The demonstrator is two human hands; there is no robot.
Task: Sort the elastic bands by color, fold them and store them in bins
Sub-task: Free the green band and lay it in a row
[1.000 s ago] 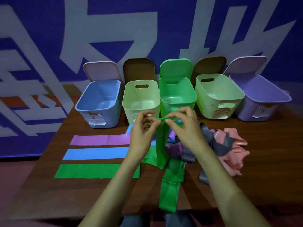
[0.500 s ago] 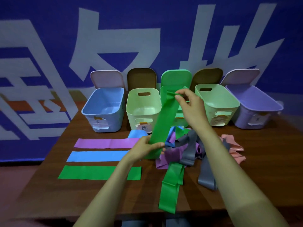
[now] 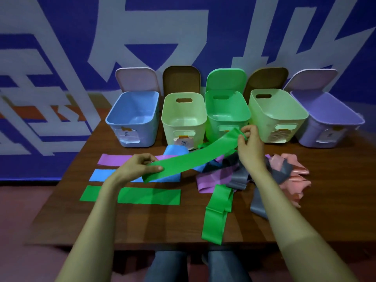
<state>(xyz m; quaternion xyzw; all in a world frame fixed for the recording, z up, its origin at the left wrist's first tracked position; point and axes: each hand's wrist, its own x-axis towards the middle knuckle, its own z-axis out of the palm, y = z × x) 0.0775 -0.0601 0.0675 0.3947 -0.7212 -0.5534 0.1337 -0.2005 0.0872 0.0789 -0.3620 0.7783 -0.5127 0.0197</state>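
A green elastic band [image 3: 193, 157] stretches in the air between my hands. My left hand [image 3: 138, 167] pinches its lower left end above the flat bands. My right hand [image 3: 249, 143] pinches its upper right end in front of the green bin [image 3: 227, 117]. Three bands lie flat on the left of the table: purple [image 3: 114, 159], blue [image 3: 101, 175] and green [image 3: 148, 196]. A tangled pile holds purple [image 3: 211, 178], grey [image 3: 238, 178] and pink bands [image 3: 295, 178]. Another green band [image 3: 217, 212] trails toward the front edge.
Five open bins stand in a row at the back of the wooden table [image 3: 142, 226]: blue [image 3: 132, 119], pale green [image 3: 183, 119], green, another pale green [image 3: 276, 115] and purple [image 3: 325, 121]. Their lids lean against the blue wall behind. My knees show below the table edge.
The green band, held near upright a moment ago, now stretches slanted and nearly level. My left hand slid left along it to its end; my right hand came down and right.
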